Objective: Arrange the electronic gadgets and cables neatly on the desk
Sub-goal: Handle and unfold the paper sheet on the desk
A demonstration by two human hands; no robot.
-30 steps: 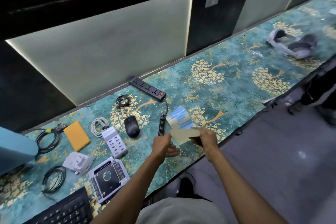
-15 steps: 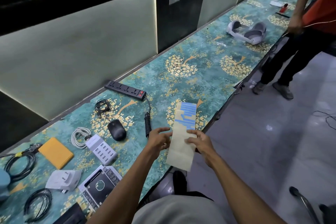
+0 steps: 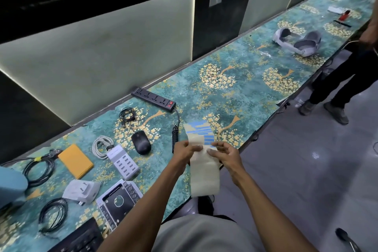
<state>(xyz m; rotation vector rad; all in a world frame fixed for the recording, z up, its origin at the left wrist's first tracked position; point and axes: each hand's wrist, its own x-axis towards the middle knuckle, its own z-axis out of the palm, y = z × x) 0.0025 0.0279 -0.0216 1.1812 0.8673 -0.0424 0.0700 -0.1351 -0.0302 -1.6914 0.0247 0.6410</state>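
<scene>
Both hands hold a long beige sheet with blue strips point(image 3: 203, 149) over the desk's front edge. My left hand point(image 3: 184, 152) pinches its left side and my right hand point(image 3: 224, 154) pinches its right side near the blue strips. On the green patterned desk point(image 3: 235, 96) lie a black power strip point(image 3: 153, 98) with a coiled cord point(image 3: 175, 135), a black mouse point(image 3: 140, 142), a white multi-port charger point(image 3: 123, 161), a white cable coil point(image 3: 101, 146), a small black cable point(image 3: 126, 113), an orange pad point(image 3: 75, 160), a white adapter point(image 3: 81, 191) and a drive caddy point(image 3: 118, 201).
Black cable coils lie at the left point(image 3: 38, 166) and lower left point(image 3: 53, 216). A keyboard point(image 3: 79, 239) sits at the bottom edge. A white headset point(image 3: 298, 42) rests far right on the desk. Another person point(image 3: 347, 71) stands on the floor at the right.
The sheet has been turned and now hangs longer toward me, with my hands gripping nearer the blue strips. The view has shifted a little left.
</scene>
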